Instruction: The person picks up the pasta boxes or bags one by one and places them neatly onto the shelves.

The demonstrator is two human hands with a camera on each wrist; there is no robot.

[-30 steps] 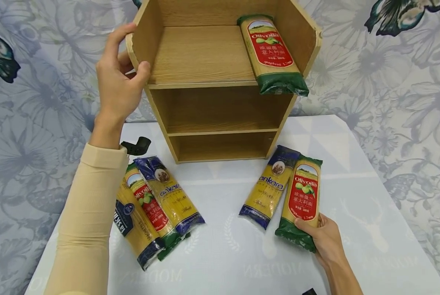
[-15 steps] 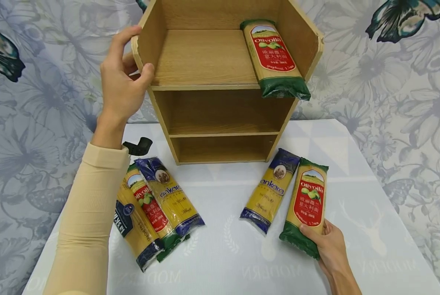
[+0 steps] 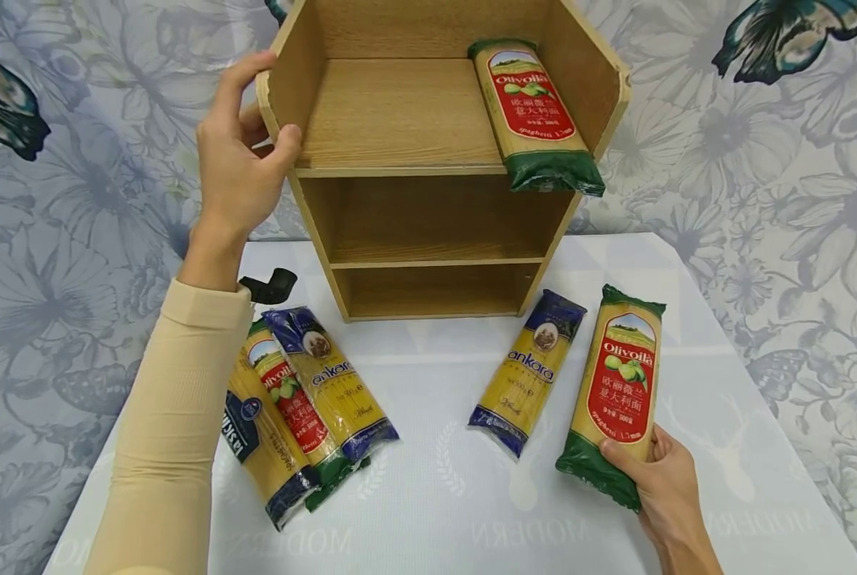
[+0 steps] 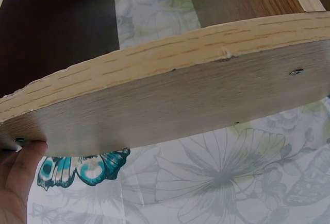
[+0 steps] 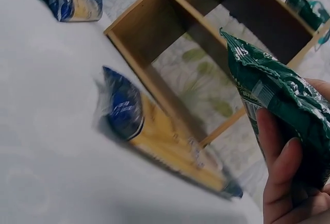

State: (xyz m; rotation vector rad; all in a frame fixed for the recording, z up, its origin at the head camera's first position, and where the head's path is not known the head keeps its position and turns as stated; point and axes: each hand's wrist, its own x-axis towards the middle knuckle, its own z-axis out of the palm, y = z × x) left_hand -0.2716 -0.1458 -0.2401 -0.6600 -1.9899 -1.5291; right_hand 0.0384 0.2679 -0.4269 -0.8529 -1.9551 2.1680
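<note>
My left hand [image 3: 237, 148] grips the left side panel of a wooden shelf unit [image 3: 414, 169], thumb in front and fingers around the outside. In the left wrist view, fingers [image 4: 23, 175] touch the panel's outer face. My right hand [image 3: 658, 487] holds a green-ended Olivoila spaghetti packet [image 3: 618, 383] by its lower end, thumb on the front. The right wrist view shows that packet's green end [image 5: 278, 90] raised above the table. Left of it lies a yellow and blue Ankara pasta packet [image 3: 529, 371]. Another Olivoila packet [image 3: 532, 104] lies on the top shelf at the right, its end overhanging the edge.
Several pasta packets lie overlapping at the left of the table: a blue and yellow Ankara packet [image 3: 331, 379], an Olivoila packet [image 3: 295, 407] and a dark-labelled spaghetti packet [image 3: 263, 435]. Floral wallpaper [image 3: 780, 184] stands behind the white table [image 3: 414, 495].
My right hand has lifted the Olivoila packet up and to the right, away from the Ankara packet beside it. My left hand keeps its hold on the shelf unit.
</note>
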